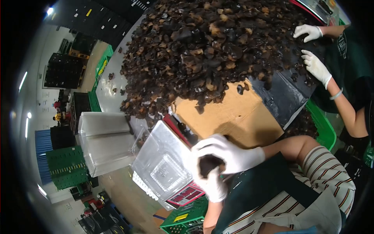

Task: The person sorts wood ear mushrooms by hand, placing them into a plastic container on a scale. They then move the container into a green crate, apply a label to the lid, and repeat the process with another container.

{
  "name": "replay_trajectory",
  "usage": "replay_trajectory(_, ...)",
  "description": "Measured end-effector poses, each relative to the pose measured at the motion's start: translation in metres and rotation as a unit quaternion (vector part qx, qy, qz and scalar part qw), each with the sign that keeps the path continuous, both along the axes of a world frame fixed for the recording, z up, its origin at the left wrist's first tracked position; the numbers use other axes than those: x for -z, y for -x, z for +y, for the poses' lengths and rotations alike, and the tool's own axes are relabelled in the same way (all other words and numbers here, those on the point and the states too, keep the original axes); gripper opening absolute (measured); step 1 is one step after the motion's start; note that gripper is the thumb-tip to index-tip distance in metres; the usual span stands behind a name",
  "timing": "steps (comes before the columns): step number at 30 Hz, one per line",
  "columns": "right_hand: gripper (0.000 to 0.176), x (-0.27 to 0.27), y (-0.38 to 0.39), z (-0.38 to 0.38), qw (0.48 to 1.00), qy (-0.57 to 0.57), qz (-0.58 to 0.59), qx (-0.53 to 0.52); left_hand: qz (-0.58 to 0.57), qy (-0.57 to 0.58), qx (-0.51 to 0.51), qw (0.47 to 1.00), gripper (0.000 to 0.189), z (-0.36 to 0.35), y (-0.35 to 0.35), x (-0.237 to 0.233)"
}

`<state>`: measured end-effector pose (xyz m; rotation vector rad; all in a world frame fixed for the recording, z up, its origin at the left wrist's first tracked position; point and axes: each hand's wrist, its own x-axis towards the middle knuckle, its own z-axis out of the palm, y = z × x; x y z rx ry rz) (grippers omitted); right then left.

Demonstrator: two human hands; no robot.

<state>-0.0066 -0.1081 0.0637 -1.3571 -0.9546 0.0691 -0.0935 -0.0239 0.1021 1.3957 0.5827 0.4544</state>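
Both of my hands wear white gloves and meet around a dark brown, wood-ear-like piece (209, 165), in front of my dark apron. My right hand (230, 154) reaches in from the right, its fingers curled over the piece. My left hand (214, 188) comes from below, closed against the lower side of it, some fingertips blurred. Just left of my hands is a stack of clear plastic trays (161, 167). Behind them lies a brown cardboard sheet (230, 113), and beyond it a large heap of similar dark pieces (194, 50).
At the right, a co-worker's two gloved hands (317, 68) are at the heap's edge. Black plastic (282, 97) adjoins the cardboard. Clear containers (105, 136) stand at the left table edge. Green crates (185, 220) are below and at the right (325, 126).
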Motion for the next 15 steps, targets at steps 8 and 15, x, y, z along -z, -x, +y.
replay_trajectory(8,0.066,-0.049,0.030,0.139,0.951,0.216,-0.206,-0.079,-0.031,-0.039,-0.157,0.986,0.033,0.133,0.045,-0.031)
replay_trajectory(15,0.046,-0.051,-0.002,0.123,0.978,0.111,-0.152,-0.091,0.002,-0.099,-0.178,0.979,0.050,0.165,0.065,-0.009)
